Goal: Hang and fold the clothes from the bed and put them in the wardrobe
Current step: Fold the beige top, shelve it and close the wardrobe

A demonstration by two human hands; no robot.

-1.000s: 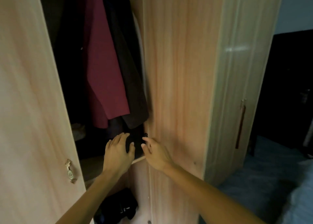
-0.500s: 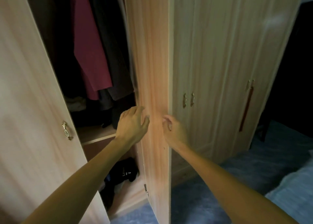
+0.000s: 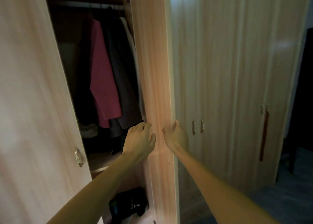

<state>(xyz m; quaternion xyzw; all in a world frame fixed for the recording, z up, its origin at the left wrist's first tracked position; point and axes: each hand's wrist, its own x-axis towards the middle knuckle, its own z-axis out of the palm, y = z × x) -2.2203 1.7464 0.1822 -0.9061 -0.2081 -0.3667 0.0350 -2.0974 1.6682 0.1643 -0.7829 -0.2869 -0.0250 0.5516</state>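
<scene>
The wooden wardrobe stands with both doors of its left section swung out. Inside, a pink garment [image 3: 103, 81] and dark clothes [image 3: 123, 81] hang from the rail [image 3: 88, 4]. My right hand [image 3: 176, 136] grips the edge of the right door [image 3: 155, 71] at about shelf height, its fingers mostly hidden behind the edge. My left hand [image 3: 139, 140] is just inside that door with relaxed fingers and holds nothing; its thumb is close to the door's inner face.
The left door [image 3: 33, 105] with a small metal knob [image 3: 77, 157] fills the left side. A shelf [image 3: 101, 161] lies under the hanging clothes, dark items [image 3: 128, 205] below it. Closed doors with handles [image 3: 198, 126] and a brown strap [image 3: 264, 135] are on the right.
Both hands have come out from the shelf to the right door. The view has risen and drawn back, so the rail and the closed doors show.
</scene>
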